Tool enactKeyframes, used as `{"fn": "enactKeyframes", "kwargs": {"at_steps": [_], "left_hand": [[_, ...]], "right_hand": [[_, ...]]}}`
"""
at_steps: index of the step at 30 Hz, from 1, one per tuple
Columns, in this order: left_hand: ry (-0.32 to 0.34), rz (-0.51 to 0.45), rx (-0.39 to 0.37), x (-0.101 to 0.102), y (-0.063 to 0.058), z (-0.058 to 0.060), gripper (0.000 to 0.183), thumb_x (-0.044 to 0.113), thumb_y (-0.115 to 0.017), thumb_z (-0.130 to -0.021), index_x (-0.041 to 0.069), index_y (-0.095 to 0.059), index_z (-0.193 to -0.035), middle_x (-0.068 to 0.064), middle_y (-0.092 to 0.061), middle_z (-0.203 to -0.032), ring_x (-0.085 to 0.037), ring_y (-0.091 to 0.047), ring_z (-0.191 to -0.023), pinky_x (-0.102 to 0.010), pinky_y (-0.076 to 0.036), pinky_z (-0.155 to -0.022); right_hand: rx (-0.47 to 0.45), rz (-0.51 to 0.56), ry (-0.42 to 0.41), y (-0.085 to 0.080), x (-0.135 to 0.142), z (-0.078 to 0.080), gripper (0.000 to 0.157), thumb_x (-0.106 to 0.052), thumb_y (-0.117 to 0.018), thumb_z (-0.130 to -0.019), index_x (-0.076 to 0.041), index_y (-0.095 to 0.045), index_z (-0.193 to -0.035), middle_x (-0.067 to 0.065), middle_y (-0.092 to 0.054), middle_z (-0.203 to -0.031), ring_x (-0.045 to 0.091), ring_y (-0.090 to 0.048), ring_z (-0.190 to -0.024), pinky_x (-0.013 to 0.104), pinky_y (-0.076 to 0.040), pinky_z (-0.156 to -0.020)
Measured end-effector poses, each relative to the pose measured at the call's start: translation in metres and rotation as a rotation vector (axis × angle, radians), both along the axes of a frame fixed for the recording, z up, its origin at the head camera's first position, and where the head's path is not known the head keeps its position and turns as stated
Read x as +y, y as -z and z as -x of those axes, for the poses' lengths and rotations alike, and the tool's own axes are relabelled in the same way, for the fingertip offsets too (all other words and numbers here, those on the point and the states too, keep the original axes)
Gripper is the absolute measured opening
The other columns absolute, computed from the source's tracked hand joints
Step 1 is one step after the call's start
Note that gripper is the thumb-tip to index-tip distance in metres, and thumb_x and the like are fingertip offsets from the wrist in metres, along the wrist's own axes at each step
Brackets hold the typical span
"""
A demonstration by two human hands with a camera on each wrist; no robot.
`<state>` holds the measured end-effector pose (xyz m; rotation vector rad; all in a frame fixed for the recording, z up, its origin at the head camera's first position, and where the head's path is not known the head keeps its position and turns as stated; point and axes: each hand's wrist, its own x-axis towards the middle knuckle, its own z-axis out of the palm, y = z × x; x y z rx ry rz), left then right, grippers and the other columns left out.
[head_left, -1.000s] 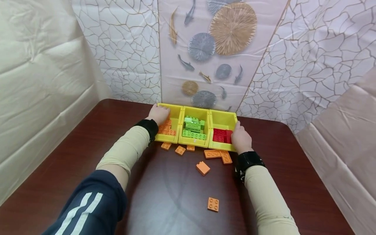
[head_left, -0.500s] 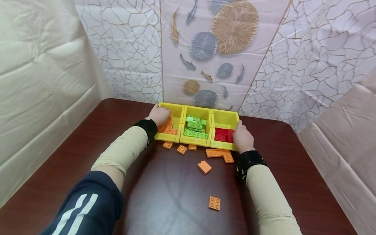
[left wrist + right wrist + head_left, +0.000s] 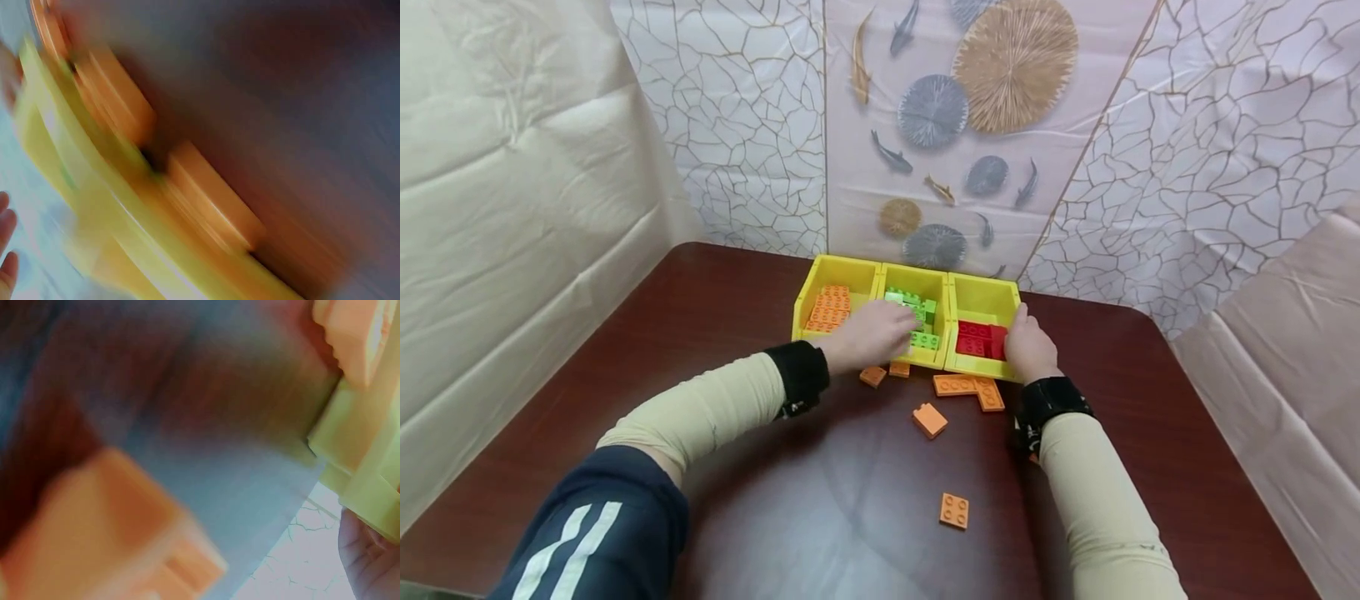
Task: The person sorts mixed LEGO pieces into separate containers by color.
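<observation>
Three joined yellow bins [image 3: 951, 321] stand in a row at the back of the table. The left one holds orange toy bricks [image 3: 830, 307], the middle one green bricks [image 3: 925, 341], the right one red bricks [image 3: 976, 340]. My left hand [image 3: 874, 333] hovers over the front of the left and middle bins, partly hiding them, with nothing visible in its grasp. In the left wrist view its fingertips [image 3: 6, 225] show at the left edge, apart from the bins. My right hand [image 3: 1030, 346] grips the right bin's outer side wall; some of its fingers are hidden.
Loose orange bricks lie along the bins' front, among them a long one [image 3: 955, 385]. Nearer are a tilted-looking orange brick [image 3: 930, 420] and a flat square one [image 3: 954, 511]. Behind the brown table [image 3: 820, 508] hangs a patterned cloth [image 3: 752, 125].
My left hand has left the left bin's outer side and moved right, over the bins' front. My right hand stays at the right bin. The view has shifted slightly.
</observation>
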<state>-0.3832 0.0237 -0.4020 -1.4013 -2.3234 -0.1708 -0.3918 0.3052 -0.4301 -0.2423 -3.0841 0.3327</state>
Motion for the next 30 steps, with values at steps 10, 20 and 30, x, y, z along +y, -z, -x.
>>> {"fn": "enactKeyframes", "kwargs": {"at_steps": [10,20,30], "left_hand": [[0.342,0.381,-0.066,0.083,0.017,-0.076,0.038,0.029,-0.054,-0.092,0.02,-0.056,-0.129,0.002,-0.053,-0.126,-0.014,-0.048,-0.114,-0.031,-0.035,-0.096],[0.34,0.566,-0.134,0.133,0.034,-0.1,0.055,0.045,-0.05,-0.093,0.03,-0.036,-0.143,0.006,-0.037,-0.143,-0.012,-0.038,-0.125,-0.03,-0.035,-0.097],[0.29,0.566,-0.119,0.133,0.038,-0.103,0.056,0.049,-0.049,-0.092,0.027,-0.037,-0.143,0.004,-0.038,-0.143,-0.014,-0.039,-0.125,-0.031,-0.034,-0.098]], "right_hand": [[-0.072,0.045,-0.056,-0.008,0.003,-0.003,0.063,-0.015,-0.033,-0.101,0.008,0.006,-0.144,0.032,-0.033,-0.134,0.039,-0.046,-0.106,0.051,-0.041,-0.09],[-0.118,0.076,-0.036,-0.012,0.003,0.0,0.061,-0.016,-0.029,-0.102,0.005,0.009,-0.145,0.029,-0.034,-0.132,0.037,-0.044,-0.104,0.05,-0.04,-0.09],[-0.151,0.097,-0.026,-0.013,0.006,0.0,0.062,-0.016,-0.03,-0.102,0.003,0.011,-0.145,0.026,-0.037,-0.129,0.036,-0.045,-0.103,0.048,-0.039,-0.09]]}}
